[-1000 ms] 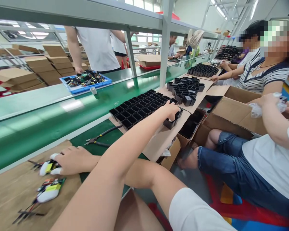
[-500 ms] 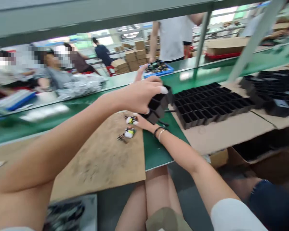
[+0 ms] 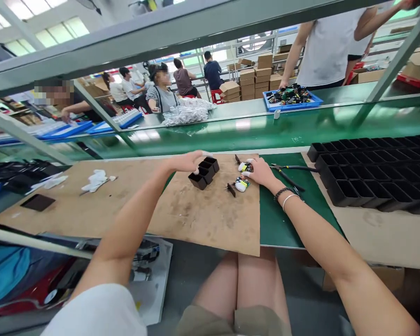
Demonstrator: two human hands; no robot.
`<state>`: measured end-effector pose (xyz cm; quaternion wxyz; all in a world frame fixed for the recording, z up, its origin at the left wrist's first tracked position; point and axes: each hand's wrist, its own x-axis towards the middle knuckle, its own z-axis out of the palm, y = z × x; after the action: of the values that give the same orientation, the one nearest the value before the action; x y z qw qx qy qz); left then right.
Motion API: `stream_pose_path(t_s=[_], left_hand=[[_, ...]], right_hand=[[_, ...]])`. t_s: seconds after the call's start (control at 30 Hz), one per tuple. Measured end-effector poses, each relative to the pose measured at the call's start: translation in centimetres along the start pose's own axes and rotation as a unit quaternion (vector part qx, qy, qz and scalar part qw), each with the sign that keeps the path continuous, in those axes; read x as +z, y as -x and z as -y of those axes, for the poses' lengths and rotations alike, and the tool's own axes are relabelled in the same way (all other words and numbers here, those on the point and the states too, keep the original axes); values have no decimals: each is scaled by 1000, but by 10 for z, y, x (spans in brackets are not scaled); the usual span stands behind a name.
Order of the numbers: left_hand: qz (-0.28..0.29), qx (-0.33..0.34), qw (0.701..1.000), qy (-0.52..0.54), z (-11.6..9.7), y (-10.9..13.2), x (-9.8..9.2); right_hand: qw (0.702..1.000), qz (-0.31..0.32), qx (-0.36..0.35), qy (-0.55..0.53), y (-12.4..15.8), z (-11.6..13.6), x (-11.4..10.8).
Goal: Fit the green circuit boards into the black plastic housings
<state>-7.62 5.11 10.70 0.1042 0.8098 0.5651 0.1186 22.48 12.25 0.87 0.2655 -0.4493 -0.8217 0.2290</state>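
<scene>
My left hand [image 3: 187, 161] reaches across a brown cardboard sheet [image 3: 196, 219] and grips a short row of three black open-top boxes [image 3: 205, 171], which rests on the sheet. White finger cots cover its fingertips. My right hand [image 3: 261, 171], with bracelets at the wrist, is closed on a small white and yellow wired component [image 3: 245, 166] at the sheet's far right edge. A second such component [image 3: 241, 184] lies loose just in front of that hand.
Many black boxes stand in rows [image 3: 371, 172] to the right, with black pliers [image 3: 289, 173] on the green mat between. A white rag [image 3: 96, 179] and a flat black square [image 3: 38, 201] lie left. Behind runs a green conveyor [image 3: 231, 130] with a blue tray [image 3: 290, 99]; other people work beyond it.
My left hand took a row of black boxes from the rows on the right, carried it left and set it on the cardboard sheet. My right hand stayed on the component. The view swung left.
</scene>
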Motion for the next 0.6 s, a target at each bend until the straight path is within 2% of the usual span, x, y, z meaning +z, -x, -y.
stream_pose_path(t_s=[0.03, 0.07, 0.13, 0.2, 0.3, 0.37, 0.4, 0.43, 0.5, 0.53, 0.57, 0.6], left_hand=[[14, -37, 999, 32, -4, -2, -4], [1, -96, 994, 55, -8, -5, -6], [-19, -219, 975, 32, -19, -14, -2], [32, -281, 958, -39, -31, -24, 8], [41, -297, 950, -82, -48, -34, 24], [4, -277, 956, -93, -61, -36, 29], [-25, -255, 962, -94, -68, -36, 31], [-64, -222, 969, -84, -75, -35, 33], [-153, -137, 979, -16, -88, -32, 37], [-197, -94, 975, 40, -93, -32, 41], [-234, -57, 965, 105, -97, -31, 46], [-263, -24, 949, 173, -100, -31, 51]], right_hand=[[1000, -6, 5, -21, -2, -1, 1], [999, -13, 10, -46, -4, -1, 2], [994, -27, 26, -107, -8, -3, 2], [981, -42, 53, -182, -10, -4, 1], [945, -55, 101, -307, -9, -5, -6], [916, -55, 120, -379, -7, -4, -13], [890, -53, 132, -433, -5, -2, -17], [851, -51, 148, -501, -3, 1, -22], [739, -45, 190, -645, 0, 8, -32], [682, -42, 209, -700, 2, 13, -36], [640, -40, 223, -735, 4, 18, -39], [622, -38, 227, -748, 6, 22, -42]])
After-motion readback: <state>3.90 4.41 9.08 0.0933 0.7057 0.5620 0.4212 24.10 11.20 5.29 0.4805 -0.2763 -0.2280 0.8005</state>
